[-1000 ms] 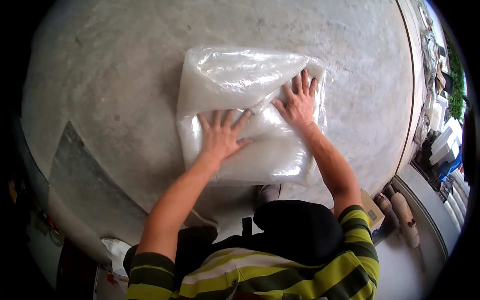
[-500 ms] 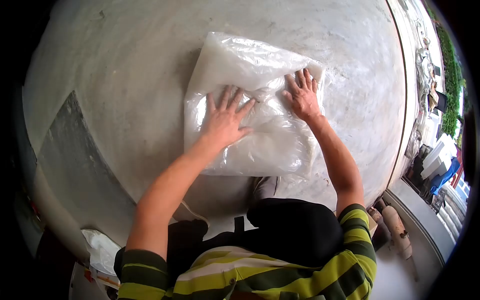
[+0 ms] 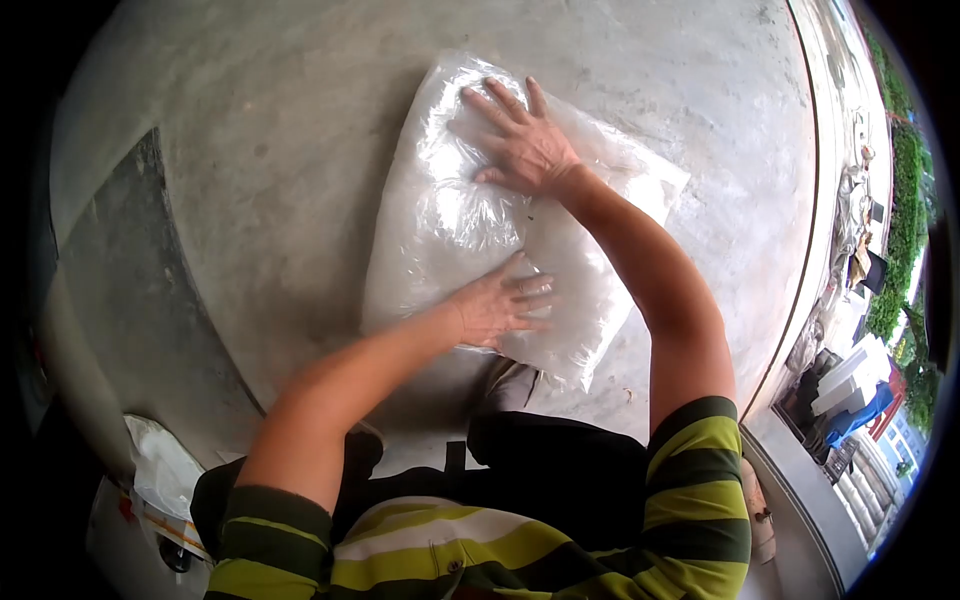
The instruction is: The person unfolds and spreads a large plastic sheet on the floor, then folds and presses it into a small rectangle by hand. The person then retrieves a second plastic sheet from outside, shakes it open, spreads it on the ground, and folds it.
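A folded bundle of clear plastic sheeting [image 3: 440, 200] lies on the concrete floor in front of me, shiny and wrinkled, with pointed corners at the right and at the lower edge. Flat on its far part rests my right hand [image 3: 535, 150], its fingers spread and pointing up and left. My left hand [image 3: 500, 307] lies on the near part, fingers apart and pointing right. Both palms touch the plastic and neither grips it.
Concrete floor [image 3: 270, 150] surrounds the bundle, with a dark grey strip [image 3: 150, 280] at the left. A white plastic bag [image 3: 165, 465] is at lower left. My shoe [image 3: 512, 385] is just below the bundle. White boxes [image 3: 850, 375] and other clutter stand beyond the right edge.
My right hand has moved left and up across the bundle; my left hand has moved down and right. The plastic looks flatter, and its outline is turned, with a corner now jutting right.
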### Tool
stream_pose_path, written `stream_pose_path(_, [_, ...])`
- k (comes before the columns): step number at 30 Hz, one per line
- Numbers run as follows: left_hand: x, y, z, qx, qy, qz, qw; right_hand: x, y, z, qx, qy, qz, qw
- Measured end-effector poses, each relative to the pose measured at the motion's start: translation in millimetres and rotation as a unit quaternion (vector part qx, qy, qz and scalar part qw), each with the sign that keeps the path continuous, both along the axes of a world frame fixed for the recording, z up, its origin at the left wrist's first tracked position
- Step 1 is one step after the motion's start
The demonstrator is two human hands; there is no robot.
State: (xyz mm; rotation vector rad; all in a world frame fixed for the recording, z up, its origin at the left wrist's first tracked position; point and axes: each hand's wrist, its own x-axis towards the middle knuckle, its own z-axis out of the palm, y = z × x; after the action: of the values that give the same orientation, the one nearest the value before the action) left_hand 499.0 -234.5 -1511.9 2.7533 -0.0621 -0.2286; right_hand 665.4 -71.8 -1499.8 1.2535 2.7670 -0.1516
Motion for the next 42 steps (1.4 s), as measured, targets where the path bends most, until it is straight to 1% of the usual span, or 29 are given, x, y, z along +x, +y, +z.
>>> stream_pose_path(1, [-1, 2, -4, 0.015, 0.01, -0.004, 1.0, 0, 0, -8, -0.006, 0.019, -0.008, 1.0])
stream_pose_path(4, [-2, 5, -16, 0.0, 0.022, -0.011, 1.0, 0, -1, -28, -0.021, 0.052, -0.016, 0.998])
stream_pose_path(7, [4, 8, -22, -0.031, 0.011, -0.016, 0.999, 6, 3, -29, -0.033, 0.101, -0.013, 0.994])
stream_pose_path(11, [11, 13, -21, -0.05, 0.047, -0.022, 0.997, 7, 5, -32, -0.052, 0.139, -0.02, 0.989])
stream_pose_path(15, [14, 12, -21, -0.056, 0.065, -0.022, 0.996, 8, 5, -31, -0.056, 0.121, -0.025, 0.991])
stream_pose_path(18, [14, 11, -23, -0.048, 0.059, -0.021, 0.997, 10, 5, -35, -0.045, 0.146, -0.023, 0.988])
stream_pose_path(23, [11, 9, -20, -0.037, 0.039, -0.008, 0.999, 8, 1, -35, -0.028, 0.137, -0.024, 0.99])
stream_pose_path(25, [13, 12, -13, -0.028, 0.025, -0.006, 0.999, 10, 1, -34, -0.011, 0.134, -0.027, 0.991])
stream_pose_path(27, [16, 16, -3, -0.029, 0.062, -0.008, 0.998, 8, 0, -32, -0.007, 0.123, -0.026, 0.992])
stream_pose_path(28, [17, 18, 2, -0.016, 0.056, -0.014, 0.998, 9, 1, -32, 0.007, 0.117, -0.031, 0.993])
stream_pose_path(30, [17, 16, 14, -0.052, 0.065, 0.034, 0.996, 6, -3, -32, 0.017, 0.122, -0.038, 0.992])
stream_pose_path(32, [18, 15, 25, -0.036, 0.073, 0.037, 0.996, 2, -5, -29, 0.035, 0.105, -0.048, 0.993])
stream_pose_path(34, [13, 10, 37, -0.027, 0.084, 0.047, 0.995, -5, -9, -22, 0.036, 0.003, -0.05, 0.998])
stream_pose_path(35, [9, 10, 43, -0.039, 0.054, 0.093, 0.993, -3, -15, 0, 0.037, 0.072, -0.054, 0.995])
stream_pose_path(36, [3, 9, 49, -0.054, 0.023, 0.14, 0.988, -1, -31, 24, 0.044, 0.07, -0.049, 0.995])
stream_pose_path(37, [-5, 7, 57, -0.028, 0.045, 0.195, 0.979, 5, -49, 46, 0.047, 0.067, -0.137, 0.987])
stream_pose_path(38, [-18, 10, 68, -0.017, 0.038, 0.2, 0.979, 14, -62, 65, 0.054, 0.063, -0.223, 0.971])
stream_pose_path(40, [-49, 17, 89, -0.004, 0.02, 0.386, 0.922, 42, -95, 66, 0.063, 0.017, -0.313, 0.948])
stream_pose_path(42, [-70, 22, 80, 0.01, 0.025, 0.405, 0.914, 69, -124, 54, 0.067, -0.02, -0.367, 0.928])
